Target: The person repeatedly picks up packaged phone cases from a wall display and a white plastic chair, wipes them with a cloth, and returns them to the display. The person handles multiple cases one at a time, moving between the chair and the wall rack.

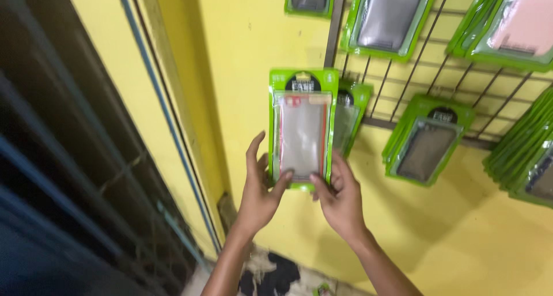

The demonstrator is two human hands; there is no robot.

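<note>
Seen from the head camera looking down along both forearms, a person holds a flat green cardboard-and-clear-plastic package with a pale, see-through phone case inside [302,129] up in front of a yellow wall [247,54]. The package stands upright, its long axis running straight up and down, and it rises directly above the two hands, which meet at its bottom edge. The left hand [260,183] grips the lower left corner, thumb pressed on the front face near the bottom, the other fingers spread up along the left edge and behind. The right hand [340,195] pinches the lower right corner in the same way, thumb on the front, fingers tucked behind. Both hands are about equally near; neither is free. Both forearms reach upward from the bottom of the frame, wrists bent slightly back. Just to the right of the held package, a dark metal wire display rack [397,88] is fixed to the wall, hung with more green packaged phone cases [427,140]; one of them appears to hang directly behind the held package's right edge, though the overlap makes this hard to confirm. To the left stands a dark doorway with a blue-edged frame [86,158].
</note>
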